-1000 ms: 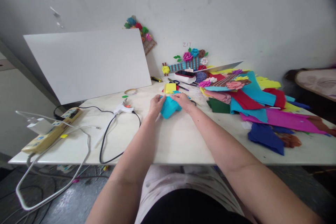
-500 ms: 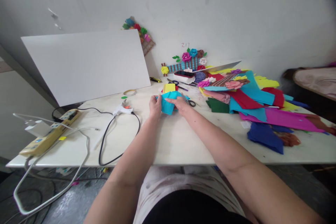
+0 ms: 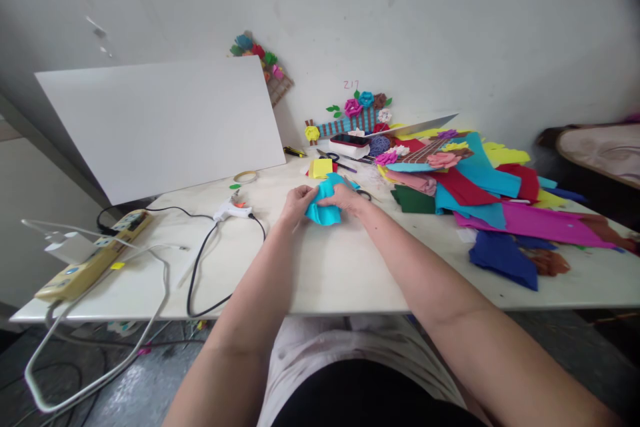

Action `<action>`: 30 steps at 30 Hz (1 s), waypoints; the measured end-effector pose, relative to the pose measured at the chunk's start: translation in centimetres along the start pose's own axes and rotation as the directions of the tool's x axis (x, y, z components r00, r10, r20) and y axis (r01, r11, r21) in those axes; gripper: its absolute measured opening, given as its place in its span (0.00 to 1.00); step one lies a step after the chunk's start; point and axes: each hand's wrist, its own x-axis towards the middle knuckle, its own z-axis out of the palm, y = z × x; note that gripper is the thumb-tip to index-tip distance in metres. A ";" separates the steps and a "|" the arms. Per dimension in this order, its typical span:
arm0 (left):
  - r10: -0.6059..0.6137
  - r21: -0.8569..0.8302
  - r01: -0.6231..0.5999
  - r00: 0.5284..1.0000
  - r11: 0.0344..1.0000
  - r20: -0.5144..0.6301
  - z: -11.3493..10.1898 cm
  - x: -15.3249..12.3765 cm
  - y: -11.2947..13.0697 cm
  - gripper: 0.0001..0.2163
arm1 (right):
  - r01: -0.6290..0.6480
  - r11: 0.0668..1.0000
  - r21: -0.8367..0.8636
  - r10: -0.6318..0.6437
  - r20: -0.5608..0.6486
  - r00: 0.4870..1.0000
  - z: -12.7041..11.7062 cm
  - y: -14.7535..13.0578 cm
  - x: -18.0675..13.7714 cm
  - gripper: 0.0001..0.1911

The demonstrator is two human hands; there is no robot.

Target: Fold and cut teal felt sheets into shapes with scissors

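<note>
The turquoise sheet [image 3: 324,207] pinched between the left hand [image 3: 299,202] and the right hand [image 3: 347,198] looks like soft, matt felt or foam, bending in loose folds without sharp creases. Under the hands the table [image 3: 330,267] is pale and smooth, with a faint sheen. To the right of the right hand, the pile of coloured sheets [image 3: 500,207] has the same dull, fibrous look. Left of the left hand lies a glue gun [image 3: 233,211] of smooth white plastic, its black cable [image 3: 200,267] rubbery and slightly glossy. Farther left, the power strip [image 3: 90,260] is yellowed plastic. Beyond the left hand, the white board [image 3: 160,123] is flat and matt.
</note>
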 end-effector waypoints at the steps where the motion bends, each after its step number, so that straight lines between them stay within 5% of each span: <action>1: 0.006 0.033 -0.006 1.000 0.999 -0.011 0.0 0.1 -0.1 0.19 | 0.010 0.999 -0.033 -0.010 0.003 1.000 -0.1 0.0 0.0 0.15; 6: 0.011 0.107 0.008 0.984 0.994 -0.179 0.2 0.3 -0.2 0.14 | 0.056 0.997 -0.045 -0.057 -0.015 0.998 -0.6 0.6 0.6 0.16; 15: -0.001 0.014 0.005 0.965 1.000 -0.263 0.3 0.4 0.0 0.11 | 0.142 0.988 0.058 -0.133 -0.139 0.981 -0.4 1.0 1.2 0.15; 30: -0.078 -0.316 0.020 0.982 0.948 -0.171 0.0 1.2 -1.4 0.16 | 0.313 0.950 -0.025 -0.314 -0.077 0.946 -0.9 0.6 0.8 0.13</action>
